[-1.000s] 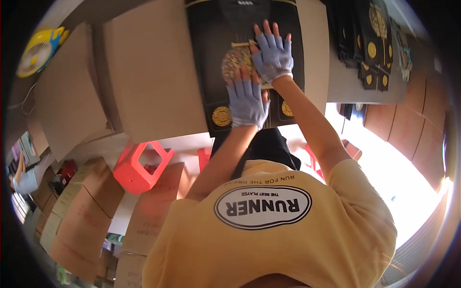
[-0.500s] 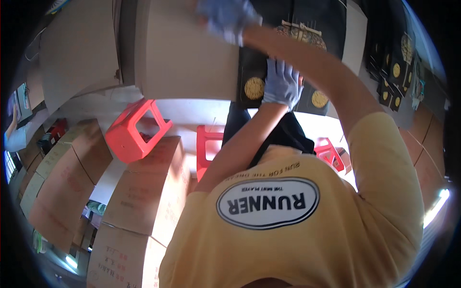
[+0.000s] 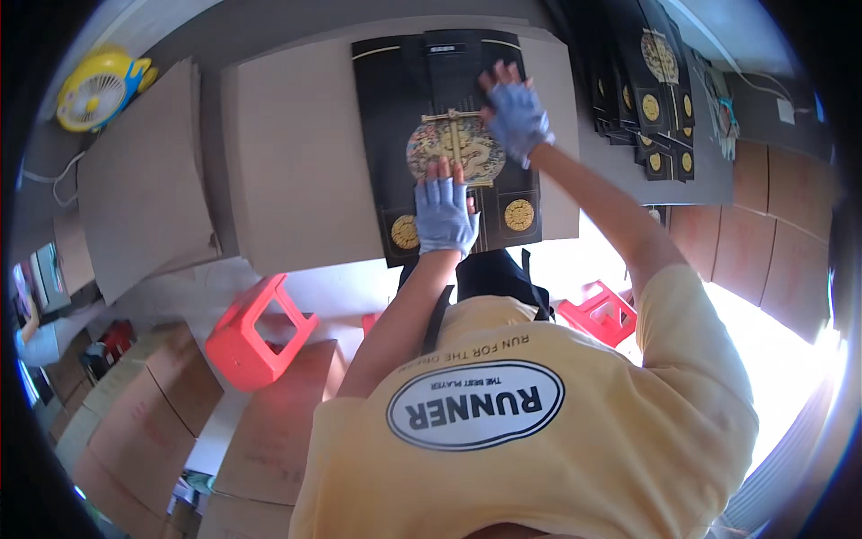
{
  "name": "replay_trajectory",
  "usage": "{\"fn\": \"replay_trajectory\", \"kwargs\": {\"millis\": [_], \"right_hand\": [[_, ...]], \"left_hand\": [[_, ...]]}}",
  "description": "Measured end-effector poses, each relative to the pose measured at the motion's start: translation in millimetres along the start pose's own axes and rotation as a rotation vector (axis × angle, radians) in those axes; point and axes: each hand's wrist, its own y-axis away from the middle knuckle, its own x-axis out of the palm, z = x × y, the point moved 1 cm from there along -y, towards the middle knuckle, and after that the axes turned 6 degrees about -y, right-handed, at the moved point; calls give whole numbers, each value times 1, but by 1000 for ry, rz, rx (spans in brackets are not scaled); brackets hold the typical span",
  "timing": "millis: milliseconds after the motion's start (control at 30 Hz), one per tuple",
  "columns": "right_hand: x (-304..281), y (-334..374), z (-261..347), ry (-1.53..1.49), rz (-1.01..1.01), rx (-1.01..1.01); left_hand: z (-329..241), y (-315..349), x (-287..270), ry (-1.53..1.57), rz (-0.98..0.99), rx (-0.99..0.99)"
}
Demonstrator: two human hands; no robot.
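A black folded packaging piece point(image 3: 386, 117) lies flat, with gold round marks near its front edge and a coloured round emblem with a gold clasp design in the middle. My left hand point(image 3: 445, 211), in a grey-blue glove with bare fingertips, rests flat on its lower part, fingers extended over the emblem's lower edge. My right hand point(image 3: 516, 112), gloved the same way, is spread over its upper right side, right of the emblem. Neither hand grips anything. Beneath the packaging is a large grey-brown cardboard sheet point(image 3: 296, 162).
More black printed pieces point(image 3: 628, 99) are stacked at the far right. Grey boards point(image 3: 144, 180) stand on the left near a yellow fan point(image 3: 97, 97). Red stools point(image 3: 260, 332) and cartons point(image 3: 148, 413) sit below the table edge; more cartons point(image 3: 750, 225) are at the right.
My right hand has come from the upper left, over the cardboard, to the packaging's right side. My left hand still lies flat on the packaging. The whole view has shifted.
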Motion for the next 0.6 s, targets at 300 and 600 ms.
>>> {"fn": "replay_trajectory", "kwargs": {"millis": [300,600], "right_hand": [[47,-111,-78,-141,-83,-33],[-14,213,29,-269,265,-88]], "left_hand": [[-3,-1,-10,-179,90,75],[5,-7,-7,-241,-20,156]]}}
